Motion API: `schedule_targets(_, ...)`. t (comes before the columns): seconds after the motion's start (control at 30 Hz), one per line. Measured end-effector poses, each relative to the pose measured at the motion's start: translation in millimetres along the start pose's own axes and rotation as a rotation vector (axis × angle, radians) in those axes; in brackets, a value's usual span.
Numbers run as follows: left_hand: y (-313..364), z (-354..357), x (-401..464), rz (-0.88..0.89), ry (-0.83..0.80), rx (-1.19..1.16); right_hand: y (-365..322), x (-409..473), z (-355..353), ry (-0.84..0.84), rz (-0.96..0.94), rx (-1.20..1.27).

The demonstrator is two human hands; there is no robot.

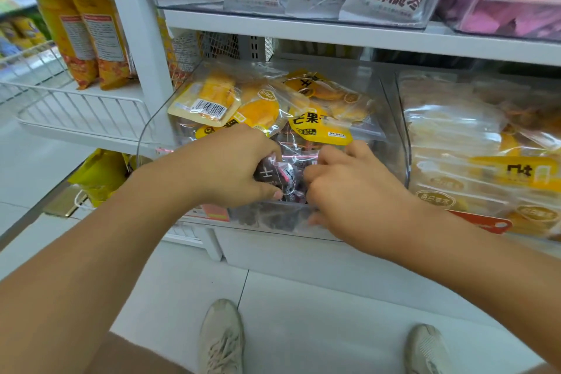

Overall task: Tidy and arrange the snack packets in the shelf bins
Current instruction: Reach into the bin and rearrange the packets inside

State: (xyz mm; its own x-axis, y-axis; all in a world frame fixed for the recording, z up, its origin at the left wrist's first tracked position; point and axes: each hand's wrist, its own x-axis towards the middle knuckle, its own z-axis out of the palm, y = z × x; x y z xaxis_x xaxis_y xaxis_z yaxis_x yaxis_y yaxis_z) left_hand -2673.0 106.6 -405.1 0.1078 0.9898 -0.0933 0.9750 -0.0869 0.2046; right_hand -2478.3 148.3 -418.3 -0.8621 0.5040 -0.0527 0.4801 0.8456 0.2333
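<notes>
Head: left hand (235,167) grips dark packet (277,174)

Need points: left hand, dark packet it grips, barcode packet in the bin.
left hand (230,167), head view, back of the hand.
dark packet (273,174), head view, printed face between thumb and fingers.
barcode packet (204,105), head view, yellow back just above the barcode.
</notes>
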Motion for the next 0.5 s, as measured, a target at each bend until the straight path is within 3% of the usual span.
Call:
schedule_targets(0.1,8.8,-3.0,8.6,-0.005,-0.015,0.065,6.3,4.4,7.5,-0.025,0.001,0.127)
schedule_targets(0.37,29.2,-12.4,36.2,-0.033,-0.205,0.192,9.6,1.3,14.1,0.103,0.064,0.314)
schedule_targets(0.5,27.3,-4.6,34.8,-0.055,-0.13,0.151,13.6,0.2,12.1,0.062,0.091,0.289)
